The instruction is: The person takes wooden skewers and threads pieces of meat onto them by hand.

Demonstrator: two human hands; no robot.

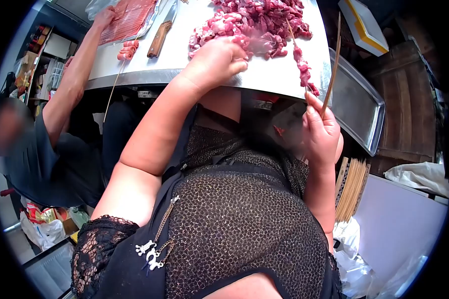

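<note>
A meat-threaded skewer (302, 67) and a bare stick (333, 70) are held in the right hand (321, 130), while the left hand (218, 59) is held at the pile of raw meat (257, 22) on the white table (172, 52).

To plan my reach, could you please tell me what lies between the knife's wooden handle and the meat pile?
The head view shows bare white tabletop between the wooden handle and meat pile.

Meat pile (257, 25) and sliced-meat pack (129, 22) cut off at top, co-worker's head (7, 122) blurred
</note>
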